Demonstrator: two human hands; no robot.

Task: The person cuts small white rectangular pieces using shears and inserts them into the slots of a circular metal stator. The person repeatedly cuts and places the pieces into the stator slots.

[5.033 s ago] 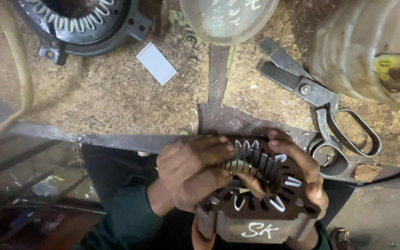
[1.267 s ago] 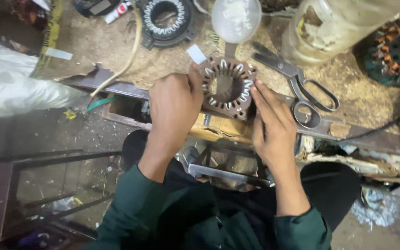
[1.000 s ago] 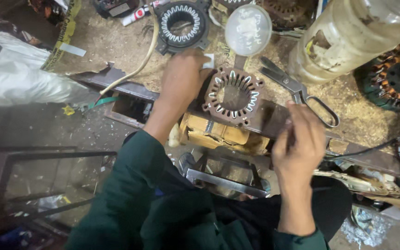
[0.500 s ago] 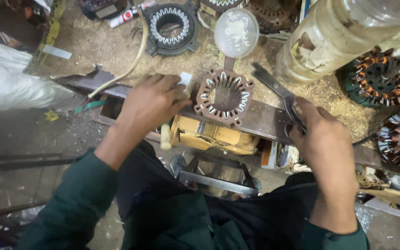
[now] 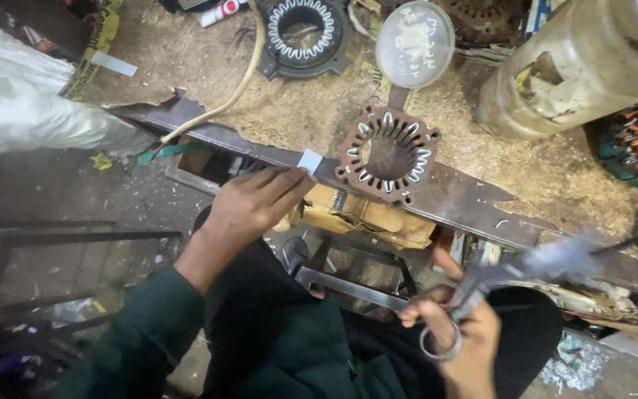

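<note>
My left hand point(image 5: 249, 207) lies on the edge of the metal bar point(image 5: 452, 196), its fingers stretched out and pinching a small white paper slip point(image 5: 309, 160) at the tips; my right hand point(image 5: 459, 336) is closed around the handles of the scissors point(image 5: 481, 284), with fingers through the ring, and the blades point to the right, blurred, so I cannot tell if they are apart. The slip is light and thin, I judge it will bend and tear easily, so a soft pinch at one corner is the right hold; the scissors are stiff metal and are best held by the loops. Just beside the slip, the brown stator core point(image 5: 387, 155) rests on the bar, with white liners in its slots; it looks heavy and rigid, better gripped by its outer rim. Behind it is a round clear lid point(image 5: 415, 44) with faint writing; at the right lies a big cloudy plastic jar point(image 5: 577, 66) on its side; at the top left I see a yellow printed strip point(image 5: 97, 41) and a white sack point(image 5: 31, 118); a second wound stator point(image 5: 303, 29) sits at the top.
</note>
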